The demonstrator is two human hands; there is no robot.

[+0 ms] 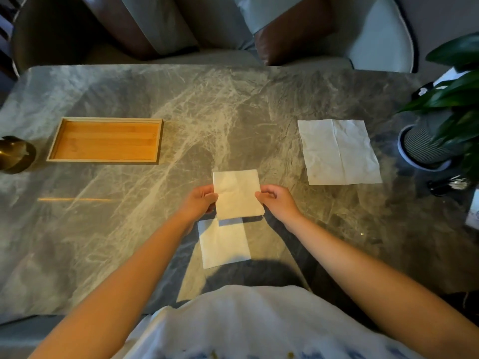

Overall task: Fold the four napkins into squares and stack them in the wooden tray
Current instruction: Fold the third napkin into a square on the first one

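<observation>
Fingers (208,190) of your left hand (198,203) and right hand (278,200) pinch the side edges of a folded napkin (237,194), raised over the worktop (129,242). Far left, the wooden tray (103,141) holds nothing, its long axis crosswise. Your napkin looks done and runs slightly longer away from you; next, carry it left, kept flat. A second folded napkin (224,244) lies nearer you; at right, an unfolded napkin (339,151) waits.

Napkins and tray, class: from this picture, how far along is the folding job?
Done: one folded napkin lies on the table near the person. In hand: the left hand and right hand pinch a second folded napkin by its side edges. Left: the unfolded napkin at right needs folding, a fourth is not visible, and the wooden tray holds nothing yet.
</observation>
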